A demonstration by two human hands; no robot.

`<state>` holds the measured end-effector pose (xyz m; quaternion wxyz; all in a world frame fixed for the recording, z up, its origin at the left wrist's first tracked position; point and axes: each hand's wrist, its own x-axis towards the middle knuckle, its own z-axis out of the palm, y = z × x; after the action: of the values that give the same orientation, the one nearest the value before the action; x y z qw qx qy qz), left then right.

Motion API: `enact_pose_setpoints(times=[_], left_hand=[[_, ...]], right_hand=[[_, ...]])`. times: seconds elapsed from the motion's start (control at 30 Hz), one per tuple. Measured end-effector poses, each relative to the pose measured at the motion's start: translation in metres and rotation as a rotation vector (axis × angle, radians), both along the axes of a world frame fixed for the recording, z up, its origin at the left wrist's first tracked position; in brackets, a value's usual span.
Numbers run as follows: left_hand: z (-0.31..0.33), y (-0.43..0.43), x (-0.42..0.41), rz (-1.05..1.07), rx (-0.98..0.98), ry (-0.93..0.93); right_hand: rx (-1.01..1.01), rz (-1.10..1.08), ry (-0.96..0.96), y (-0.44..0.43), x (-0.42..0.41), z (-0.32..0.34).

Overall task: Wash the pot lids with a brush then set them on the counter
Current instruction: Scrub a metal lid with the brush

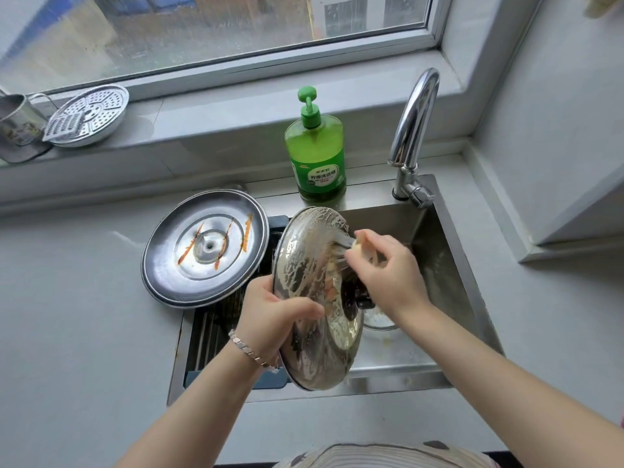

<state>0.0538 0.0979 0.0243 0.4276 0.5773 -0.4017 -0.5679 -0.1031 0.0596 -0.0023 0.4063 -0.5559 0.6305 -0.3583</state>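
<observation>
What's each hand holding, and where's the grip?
Left hand grips the lid by its rim. Right hand holds the brush; grip spot blurred.

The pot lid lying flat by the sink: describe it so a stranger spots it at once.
Start at the steel sink under the window. At its left edge, half on the grey counter, lies a wide round steel lid. Unlike the soapy lid held in the left hand, it lies untouched, streaked with orange stains.

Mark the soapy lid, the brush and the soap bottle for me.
soapy lid (304,265), head view, sudsy upper face
brush (357,245), head view, pale head at the lid
soap bottle (315,153), head view, green body
</observation>
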Motion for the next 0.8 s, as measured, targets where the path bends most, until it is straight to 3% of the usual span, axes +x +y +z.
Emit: enact_pose_setpoints(times=[0.1, 0.2, 0.37, 0.5, 0.7, 0.8], left_hand=[[0.001, -0.001, 0.002, 0.051, 0.011, 0.038], [0.002, 0.001, -0.001, 0.044, 0.006, 0.023], [-0.008, 0.002, -0.008, 0.144, -0.049, -0.006], [-0.015, -0.001, -0.017, 0.185, -0.101, -0.058], [-0.019, 0.011, -0.023, -0.012, -0.189, -0.191], [-0.018, 0.011, -0.016, -0.133, -0.113, -0.231]], right_hand=[[-0.115, 0.105, 0.049, 0.008, 0.004, 0.001], [0.103, -0.003, -0.003, -0.011, -0.012, -0.017], [0.485, -0.357, -0.539, -0.012, -0.023, -0.034], [0.563, -0.301, -0.567, -0.008, -0.016, -0.031], [0.53, -0.293, -0.616, -0.014, -0.015, -0.035], [0.373, -0.281, -0.4, -0.009, -0.019, -0.036]])
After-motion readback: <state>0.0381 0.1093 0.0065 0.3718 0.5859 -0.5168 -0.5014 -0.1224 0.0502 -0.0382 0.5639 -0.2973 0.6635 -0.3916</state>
